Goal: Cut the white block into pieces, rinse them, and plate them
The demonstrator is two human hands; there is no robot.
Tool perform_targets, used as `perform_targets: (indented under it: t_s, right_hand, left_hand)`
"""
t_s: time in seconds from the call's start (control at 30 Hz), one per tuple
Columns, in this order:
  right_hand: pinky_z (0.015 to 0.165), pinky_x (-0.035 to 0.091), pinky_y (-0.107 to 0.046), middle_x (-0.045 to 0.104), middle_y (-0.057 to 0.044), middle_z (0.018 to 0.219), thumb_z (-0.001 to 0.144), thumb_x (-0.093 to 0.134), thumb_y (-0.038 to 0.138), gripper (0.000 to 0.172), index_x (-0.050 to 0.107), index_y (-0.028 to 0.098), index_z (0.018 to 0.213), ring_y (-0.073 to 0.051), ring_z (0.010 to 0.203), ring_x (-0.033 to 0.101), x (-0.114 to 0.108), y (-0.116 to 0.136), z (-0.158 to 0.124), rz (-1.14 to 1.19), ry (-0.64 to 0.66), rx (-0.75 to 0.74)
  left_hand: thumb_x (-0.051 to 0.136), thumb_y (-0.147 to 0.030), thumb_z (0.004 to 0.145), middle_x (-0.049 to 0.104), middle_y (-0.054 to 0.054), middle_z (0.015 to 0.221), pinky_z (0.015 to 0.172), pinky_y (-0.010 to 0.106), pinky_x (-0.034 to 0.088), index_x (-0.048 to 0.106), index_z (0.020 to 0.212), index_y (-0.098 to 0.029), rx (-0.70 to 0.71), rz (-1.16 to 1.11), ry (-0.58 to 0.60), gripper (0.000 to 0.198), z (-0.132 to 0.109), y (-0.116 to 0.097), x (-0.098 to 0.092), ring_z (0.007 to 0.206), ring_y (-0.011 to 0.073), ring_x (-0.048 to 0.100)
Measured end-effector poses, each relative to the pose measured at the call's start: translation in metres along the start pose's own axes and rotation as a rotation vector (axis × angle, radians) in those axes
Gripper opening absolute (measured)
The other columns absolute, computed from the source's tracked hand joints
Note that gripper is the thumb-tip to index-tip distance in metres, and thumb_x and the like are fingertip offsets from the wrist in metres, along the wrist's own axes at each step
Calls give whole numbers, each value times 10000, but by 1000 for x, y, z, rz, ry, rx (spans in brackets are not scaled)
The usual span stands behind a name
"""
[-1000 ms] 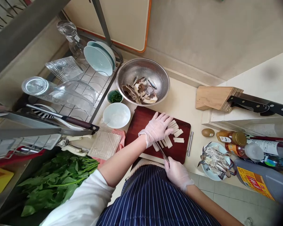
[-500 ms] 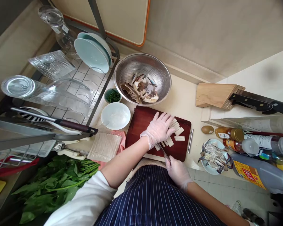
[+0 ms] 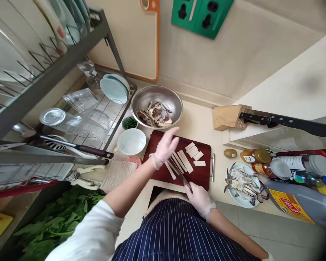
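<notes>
Clear-gloved, my left hand (image 3: pixel 166 146) is over the left part of a dark red cutting board (image 3: pixel 198 178), its fingers stretched out and apart from the thumb. It appears to hold nothing. My right hand (image 3: pixel 199 198), gloved too, grips a knife (image 3: pixel 181 177) by the handle at the board's near edge. The blade points up and left among long pale strips (image 3: pixel 186 161) of food, one strip lying to its left. Shorter cut pieces (image 3: pixel 194 150) lie on the board's right half. What the strips are cut from, I cannot tell.
Behind the board stands a steel colander (image 3: pixel 177 99) with fish-like pieces. A white bowl (image 3: pixel 132 141) and a small bowl of chopped greens (image 3: pixel 130 123) are left. Rightward are a knife block (image 3: pixel 226 117), a kiwi (image 3: pixel 230 153), a plate of crab (image 3: pixel 243 185) and several bottles.
My left hand has lifted off the strips and moved left, uncovering them and more of the blade. The right hand keeps the knife. The view has tilted up, showing more rack and wall.
</notes>
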State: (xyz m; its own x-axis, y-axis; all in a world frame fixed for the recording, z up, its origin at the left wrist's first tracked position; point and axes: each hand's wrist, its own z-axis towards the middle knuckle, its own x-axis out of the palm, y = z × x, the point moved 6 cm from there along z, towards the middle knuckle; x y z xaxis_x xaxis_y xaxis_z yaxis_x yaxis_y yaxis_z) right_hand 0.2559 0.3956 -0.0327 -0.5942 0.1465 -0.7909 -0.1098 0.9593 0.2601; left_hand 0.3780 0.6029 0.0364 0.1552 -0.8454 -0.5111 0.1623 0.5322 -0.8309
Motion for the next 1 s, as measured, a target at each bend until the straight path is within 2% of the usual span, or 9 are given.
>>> perform_targets:
  t_s: [0.07, 0.13, 0.23, 0.37, 0.5, 0.63, 0.77, 0.9, 1.0]
  right_hand:
    - [596, 377, -259, 705, -87, 784, 944, 302, 391, 394, 621, 175, 859, -195, 702, 658, 0, -21, -13, 139, -79, -35]
    - [600, 409, -275, 703, -110, 780, 914, 301, 488, 462, 628, 162, 890, -215, 696, 654, -1, -50, -30, 327, -181, 24]
    - [551, 421, -287, 610, -48, 551, 832, 366, 627, 504, 601, 187, 755, -203, 536, 586, 1, -97, -58, 619, -286, 260]
    - [532, 409, -264, 455, 37, 433, 789, 444, 643, 465, 477, 221, 597, -141, 443, 474, 11, -133, -89, 920, -378, 501]
    - [476, 389, -251, 461, 41, 465, 756, 503, 633, 439, 451, 226, 598, -127, 435, 449, 30, -145, -105, 1091, -334, 582]
    - [515, 430, -261, 562, 0, 520, 769, 462, 617, 428, 574, 209, 703, -171, 505, 539, 33, -147, -111, 1002, -234, 553]
    - [733, 468, -259, 718, -76, 879, 784, 436, 566, 444, 658, 193, 878, -233, 863, 650, 20, -143, -101, 837, -147, 395]
    - [713, 443, -277, 721, -84, 893, 842, 353, 493, 429, 645, 197, 947, -238, 862, 657, 13, -127, -78, 583, 20, 249]
    - [692, 417, -273, 717, -98, 932, 898, 313, 405, 385, 620, 191, 990, -228, 858, 660, 2, -109, -57, 374, 26, 162]
  left_hand:
    - [389, -395, 927, 435, 138, 1420, 1087, 445, 324, 325, 1401, -184, -7, 33, -16, 523, -13, 11, -16, 1312, 222, 405]
    - [597, -481, 795, 396, 148, 1454, 1107, 500, 262, 289, 1433, -203, 126, 152, 263, 760, -30, 19, -9, 1354, 281, 336]
    - [798, -498, 534, 263, 124, 1533, 1107, 612, 94, 242, 1460, -276, 329, 417, 751, 1103, -60, 39, 23, 1409, 381, 154]
    - [771, -548, 530, 144, 143, 1560, 1092, 636, 50, 160, 1486, -247, 530, 545, 911, 1173, -57, 53, 72, 1414, 406, 84]
    - [658, -601, 653, 255, 177, 1523, 1117, 585, 69, 160, 1487, -164, 756, 483, 908, 1065, -44, 44, 111, 1407, 362, 182]
    - [531, -636, 753, 357, 177, 1477, 1130, 552, 65, 247, 1465, -147, 750, 517, 822, 909, -56, 46, 116, 1383, 332, 266]
    - [466, -671, 784, 485, 181, 1384, 1122, 548, 133, 346, 1424, -126, 479, 662, 577, 849, -90, 50, 103, 1291, 328, 407]
    - [449, -574, 846, 502, 214, 1350, 1074, 602, 206, 355, 1414, -96, 51, 846, 177, 748, -124, 43, 93, 1249, 352, 438]
    - [484, -549, 838, 472, 230, 1374, 1052, 607, 255, 343, 1414, -77, -126, 872, 45, 758, -135, 32, 95, 1276, 368, 406]
